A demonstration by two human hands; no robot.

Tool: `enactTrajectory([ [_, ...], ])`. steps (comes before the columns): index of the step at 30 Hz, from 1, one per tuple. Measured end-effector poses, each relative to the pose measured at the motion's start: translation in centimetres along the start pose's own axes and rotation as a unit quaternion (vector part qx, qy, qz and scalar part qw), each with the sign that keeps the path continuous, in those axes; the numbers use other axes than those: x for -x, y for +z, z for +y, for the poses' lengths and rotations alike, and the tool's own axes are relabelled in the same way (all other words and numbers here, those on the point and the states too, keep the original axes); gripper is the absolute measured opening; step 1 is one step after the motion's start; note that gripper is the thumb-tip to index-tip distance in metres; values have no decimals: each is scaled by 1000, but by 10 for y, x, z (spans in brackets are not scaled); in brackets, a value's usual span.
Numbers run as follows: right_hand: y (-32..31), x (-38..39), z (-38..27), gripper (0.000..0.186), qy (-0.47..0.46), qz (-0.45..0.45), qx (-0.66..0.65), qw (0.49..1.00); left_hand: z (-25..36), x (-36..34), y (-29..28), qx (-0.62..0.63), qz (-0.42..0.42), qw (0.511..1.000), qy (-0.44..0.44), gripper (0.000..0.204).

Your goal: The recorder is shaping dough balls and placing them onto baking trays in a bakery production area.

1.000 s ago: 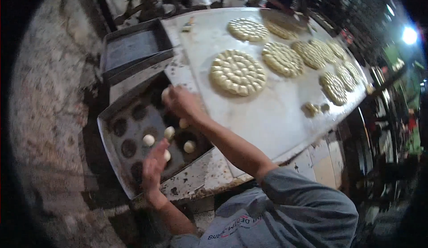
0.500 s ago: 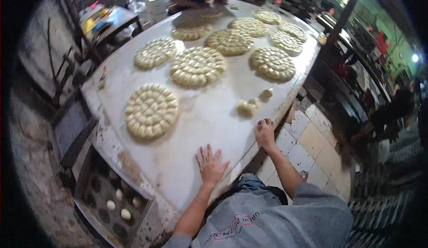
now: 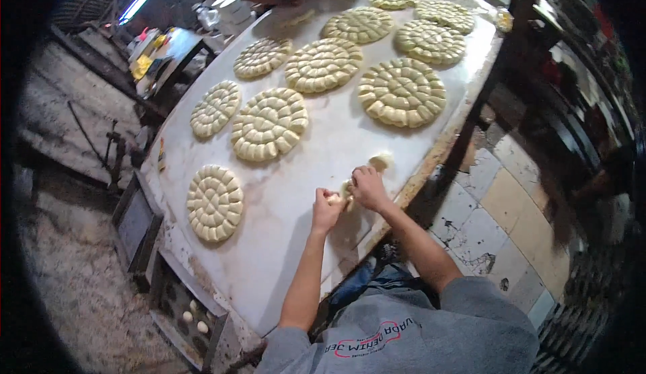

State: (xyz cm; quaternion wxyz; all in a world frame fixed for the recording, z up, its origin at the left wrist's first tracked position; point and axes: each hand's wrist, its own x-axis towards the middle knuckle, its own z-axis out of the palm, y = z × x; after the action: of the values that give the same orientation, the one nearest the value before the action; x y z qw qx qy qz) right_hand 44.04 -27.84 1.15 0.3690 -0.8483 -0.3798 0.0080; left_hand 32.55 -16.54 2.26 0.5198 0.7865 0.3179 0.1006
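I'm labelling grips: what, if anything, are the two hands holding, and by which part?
Dough: the left hand grips it at the left, the right hand at the right. Whether it is one piece or two cannot be told.

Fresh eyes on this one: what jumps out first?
Likely the big round segmented dough discs spread over the white table, from its far end to its left side. Next, nearer the person, the left hand and right hand close together, gripping small dough pieces. Then the dark tray at lower left, with a few pale dough balls in it.
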Motion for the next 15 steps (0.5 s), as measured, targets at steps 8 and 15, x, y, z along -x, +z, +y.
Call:
enactTrajectory([
  [8, 50, -40, -40, 15, 91, -70, -244, 963, -31, 100, -71, 99, -83, 985, -117, 33],
  [15, 86, -54, -50, 17, 177, 70, -293, 937, -73, 142, -112, 205, -105, 958, -170, 30],
])
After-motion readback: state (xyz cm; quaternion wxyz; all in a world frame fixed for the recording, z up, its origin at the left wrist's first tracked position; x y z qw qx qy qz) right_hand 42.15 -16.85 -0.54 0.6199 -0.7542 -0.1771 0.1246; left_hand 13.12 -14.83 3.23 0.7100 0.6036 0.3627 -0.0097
